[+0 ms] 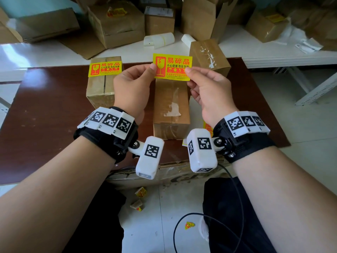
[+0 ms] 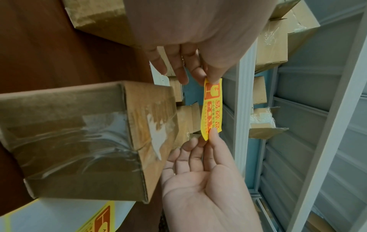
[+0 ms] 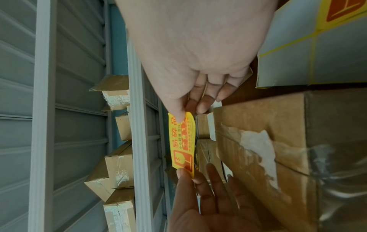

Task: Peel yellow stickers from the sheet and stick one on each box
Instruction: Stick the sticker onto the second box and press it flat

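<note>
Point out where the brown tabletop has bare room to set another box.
Bare tabletop lies left of the stickered box, and a strip right of the far box. The middle is crowded: the middle box sits under both hands holding the sticker.

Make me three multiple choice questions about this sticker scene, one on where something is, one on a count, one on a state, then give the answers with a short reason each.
1. Where is the peeled yellow sticker?
A. Flat on the brown table
B. Held in the air above the middle box
C. Stuck on the right box

2. How many of the three boxes on the brown table already carry a yellow sticker?
A. None
B. One
C. Three

3. How is the sticker held?
A. Pinched by both hands
B. By the left hand only
C. By neither hand

Answers: 1 B, it hangs clear of the box top. 2 B, only the left box bears a label. 3 A, the left hand pinches one end and the right hand the other.
</note>
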